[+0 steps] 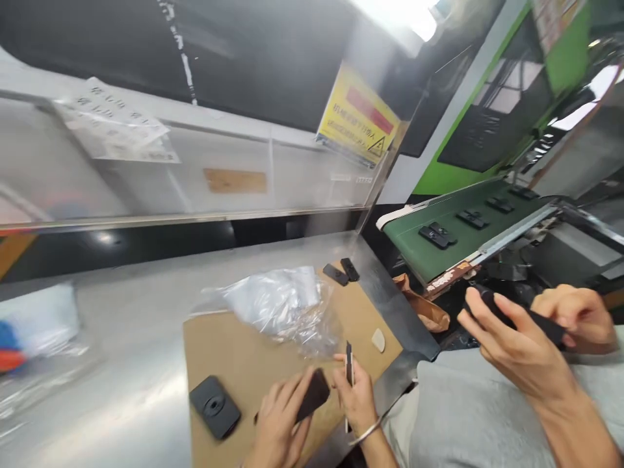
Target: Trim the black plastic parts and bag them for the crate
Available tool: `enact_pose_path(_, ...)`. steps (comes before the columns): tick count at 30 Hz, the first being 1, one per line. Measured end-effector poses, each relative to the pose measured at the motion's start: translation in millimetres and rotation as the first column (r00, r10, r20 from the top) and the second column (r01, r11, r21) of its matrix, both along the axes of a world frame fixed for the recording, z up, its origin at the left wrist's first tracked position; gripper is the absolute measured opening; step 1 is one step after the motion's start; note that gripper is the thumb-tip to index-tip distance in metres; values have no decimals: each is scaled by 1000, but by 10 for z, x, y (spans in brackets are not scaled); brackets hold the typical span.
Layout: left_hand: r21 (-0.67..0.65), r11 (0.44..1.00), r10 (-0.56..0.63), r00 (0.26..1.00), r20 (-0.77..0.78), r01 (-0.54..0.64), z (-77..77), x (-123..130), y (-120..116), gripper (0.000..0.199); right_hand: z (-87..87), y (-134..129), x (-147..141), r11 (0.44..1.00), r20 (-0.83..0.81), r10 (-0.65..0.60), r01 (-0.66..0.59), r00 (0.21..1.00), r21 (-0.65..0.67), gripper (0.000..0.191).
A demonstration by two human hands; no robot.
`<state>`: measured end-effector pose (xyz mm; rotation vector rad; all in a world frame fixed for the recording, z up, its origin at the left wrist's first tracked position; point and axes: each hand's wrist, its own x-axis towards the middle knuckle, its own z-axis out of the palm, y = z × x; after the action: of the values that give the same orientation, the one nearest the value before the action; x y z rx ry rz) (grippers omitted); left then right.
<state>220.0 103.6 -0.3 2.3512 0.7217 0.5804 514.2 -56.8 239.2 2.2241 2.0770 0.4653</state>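
Low in the head view, my left hand (pixel 279 413) is closed around a dark flat plastic part (pixel 314 393), tilted up at one end. Close to its right, my right hand (pixel 359 398), with a bracelet at the wrist, grips a slim cutter knife (pixel 349 365) whose dark tip points up. The knife and the part appear slightly apart. Both hands are over a brown cardboard sheet (pixel 219 344). Left of them lies a black rectangular part with a round recess (pixel 213 405). A crumpled clear plastic bag (pixel 277 302) lies beyond the hands.
Two small black parts (pixel 336 274) and a pale rounded piece (pixel 378 340) lie on the cardboard. A metal table (pixel 131 364) carries another plastic bag (pixel 43 325) at left. At right, a co-worker's hands (pixel 526 344) hold a black part beside a green conveyor (pixel 409 240) carrying several parts.
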Motion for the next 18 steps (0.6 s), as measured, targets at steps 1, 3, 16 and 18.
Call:
enact_pose_path(1, 44, 999, -24, 999, 21, 23, 103, 26, 8, 50, -15, 2, 15, 1000, -36, -9, 9, 999, 4, 47)
enact_pose_path(3, 140, 989, -62, 996, 63, 52, 291, 126, 20, 52, -31, 23, 33, 999, -105, -37, 40, 994, 24, 46)
enact_pose_path(16, -500, 781, 586, 717, 378, -374, 273, 77, -454, 62, -37, 44, -84, 991, -198, -39, 12, 979, -132, 59)
enact_pose_path(18, -736, 661, 560, 748, 356, -145, 196, 93, -464, 65, -29, 49, -102, 992, -197, -33, 8, 980, -125, 57)
